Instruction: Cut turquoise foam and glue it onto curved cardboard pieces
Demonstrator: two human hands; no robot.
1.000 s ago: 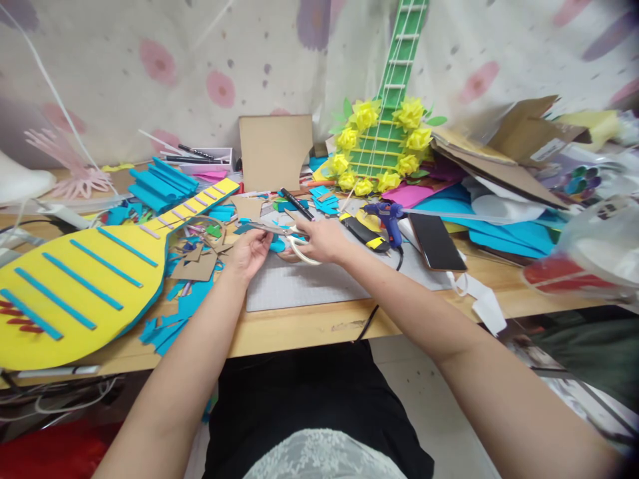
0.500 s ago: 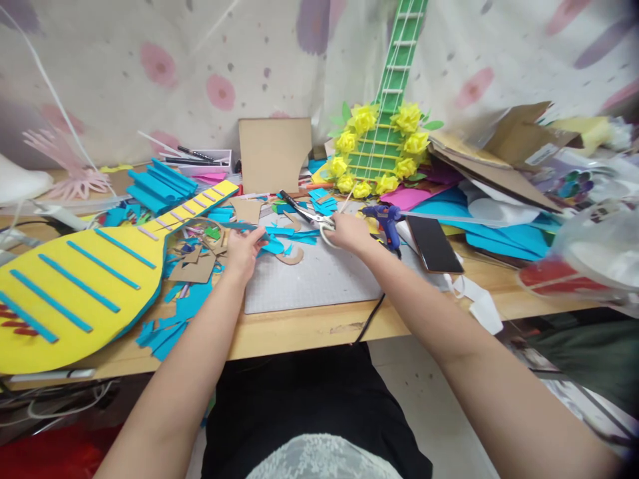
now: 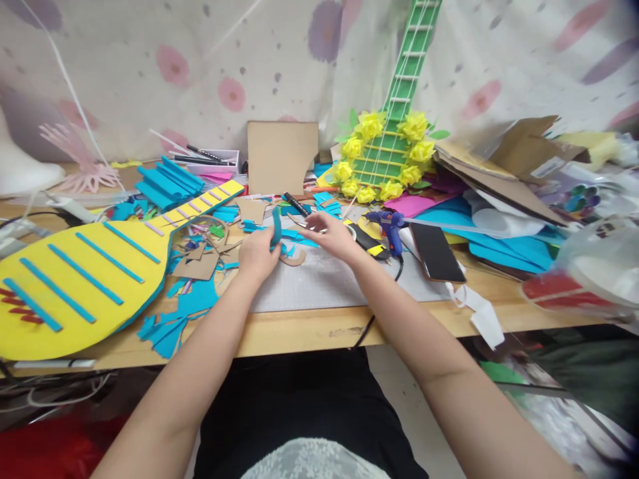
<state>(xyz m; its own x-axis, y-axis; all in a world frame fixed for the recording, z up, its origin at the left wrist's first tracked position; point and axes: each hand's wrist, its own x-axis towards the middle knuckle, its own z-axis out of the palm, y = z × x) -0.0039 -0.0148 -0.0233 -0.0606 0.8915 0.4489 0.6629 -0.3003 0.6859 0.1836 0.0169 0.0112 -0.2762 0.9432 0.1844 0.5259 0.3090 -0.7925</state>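
My left hand (image 3: 258,256) is closed on a curved blue strip (image 3: 277,226), which stands up from between the thumb and fingers. My right hand (image 3: 332,238) is over the grey cutting mat (image 3: 319,286), thumb and fingers apart, just above a pair of scissors (image 3: 299,223) that it mostly hides. Blue scraps and a curved cardboard piece (image 3: 294,259) lie between the hands. A black marker-like stick (image 3: 296,203) lies behind them. Right of my right hand are a black-and-yellow object (image 3: 374,247) and a blue glue gun (image 3: 392,229).
A yellow lute-shaped craft (image 3: 94,273) with blue bars lies at left, beside cardboard and blue scraps (image 3: 192,299). Behind stand a cardboard panel (image 3: 282,156) and a green stringed craft (image 3: 399,120) with yellow flowers. To the right are a phone (image 3: 436,253), blue sheets and a clear bucket (image 3: 589,266).
My right hand has loosened from the scissors' handles and moved slightly left, its fingers now spread. My left hand has moved right and turned the blue strip upright.
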